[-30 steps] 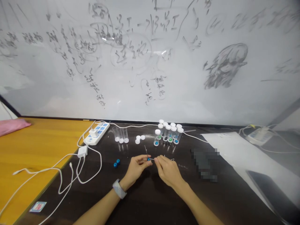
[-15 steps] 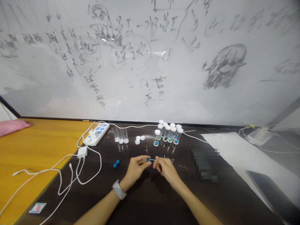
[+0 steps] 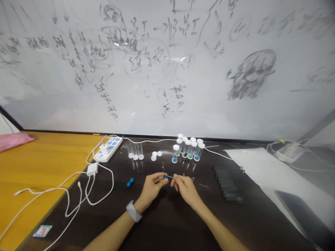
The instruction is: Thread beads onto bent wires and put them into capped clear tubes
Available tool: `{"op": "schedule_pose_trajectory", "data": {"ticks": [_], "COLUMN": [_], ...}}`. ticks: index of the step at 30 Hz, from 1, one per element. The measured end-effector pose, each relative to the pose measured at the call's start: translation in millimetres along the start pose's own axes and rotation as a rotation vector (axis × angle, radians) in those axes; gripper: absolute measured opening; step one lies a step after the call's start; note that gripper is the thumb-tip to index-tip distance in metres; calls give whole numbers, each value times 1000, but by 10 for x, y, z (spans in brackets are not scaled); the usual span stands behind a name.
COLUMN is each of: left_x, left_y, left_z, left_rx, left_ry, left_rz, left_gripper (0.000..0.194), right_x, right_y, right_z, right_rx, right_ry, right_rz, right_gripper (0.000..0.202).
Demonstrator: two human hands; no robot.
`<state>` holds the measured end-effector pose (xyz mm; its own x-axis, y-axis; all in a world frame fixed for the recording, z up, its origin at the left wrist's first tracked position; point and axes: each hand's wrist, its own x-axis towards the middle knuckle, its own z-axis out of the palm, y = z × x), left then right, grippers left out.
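Between thumb and fingers, my left hand point(image 3: 154, 184) pinches a small blue part point(image 3: 165, 177) with a thin dark rod point(image 3: 163, 166) standing up from it. My right hand point(image 3: 184, 185) is closed on a thin metal tool point(image 3: 170, 176), whose tip reaches the blue part. A bent end of metal shows to the right of my right hand. Two blue round pieces point(image 3: 130, 182) lie on the dark table to the left of my left hand.
Behind my hands stand several capped clear tubes point(image 3: 176, 154) with small parts inside. Further left are three white caps point(image 3: 154, 158), three clear tubes point(image 3: 135, 152) and a power strip point(image 3: 110, 149) with white cables. A phone point(image 3: 305, 216) lies at the right.
The blue part and the tool tip have shifted very slightly left and up. Both hands keep their hold.
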<state>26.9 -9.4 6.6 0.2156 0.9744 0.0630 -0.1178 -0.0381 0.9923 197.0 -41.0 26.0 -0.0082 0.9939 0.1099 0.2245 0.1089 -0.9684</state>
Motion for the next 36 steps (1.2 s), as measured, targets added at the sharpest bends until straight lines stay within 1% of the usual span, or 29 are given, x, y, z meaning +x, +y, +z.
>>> {"op": "schedule_pose_trajectory", "data": {"ticks": [1, 3, 5, 7, 10, 11, 13, 15, 17, 22, 24, 25, 27, 28, 29, 31, 32, 34, 36], "left_x": [4, 14, 28, 43, 60, 62, 58, 48, 44, 89, 115, 125, 133, 132, 129, 116, 109, 97, 89], "left_y": [3, 9, 12, 17, 31, 37, 52, 72, 101, 189, 212, 220, 226, 226, 225, 220, 217, 209, 197], "left_z": [-5, -20, -39, -56, -68, -68, -65, -65, -75, -170, -212, -227, -241, -241, -236, -219, -209, -187, -169], "left_rx": [-1, -10, -40, -89, -158, -170, -185, -189, -192, -241, -279, -298, -333, -347, -359, -380, -391, -409, -417], "left_ry": [7, 17, 16, 13, 18, 17, 9, -5, -9, 52, 81, 91, 94, 90, 81, 59, 47, 30, 40], "left_rz": [1, 2, 1, 1, -7, -12, -24, -42, -59, -47, -43, -47, -65, -78, -90, -106, -110, -112, -114], "left_gripper": [33, 35, 37, 41, 43, 42, 40, 40, 40, 41, 41, 41, 40, 39, 38, 36, 36, 36, 36], "right_x": [0, 13, 39, 70, 92, 90, 76, 55, 35, 27, 60, 88, 171, 225, 285, 419, 488, 621, 734], "right_y": [-13, -21, -1, 47, 140, 170, 224, 265, 289, 257, 227, 218, 225, 243, 271, 349, 395, 488, 568], "right_z": [-23, -70, -107, -124, -111, -101, -80, -61, -46, -53, -111, -158, -284, -356, -428, -557, -608, -678, -713], "right_rx": [-56, -108, -117, -105, -90, -116, -223, -343, -409, -543, -624, -665, -751, -785, -809, -850, -873, -904, -906], "right_ry": [31, 70, 38, -84, -294, -336, -377, -382, -363, -327, -261, -195, -6, 87, 152, 236, 274, 348, 375], "right_rz": [-43, -72, -51, 16, 198, 259, 345, 370, 352, 268, 165, 110, 40, 36, 30, 21, 11, 22, 43], "right_gripper": [54, 55, 55, 54, 51, 50, 48, 48, 48, 49, 49, 49, 43, 37, 30, 17, 16, 24, 26]}}
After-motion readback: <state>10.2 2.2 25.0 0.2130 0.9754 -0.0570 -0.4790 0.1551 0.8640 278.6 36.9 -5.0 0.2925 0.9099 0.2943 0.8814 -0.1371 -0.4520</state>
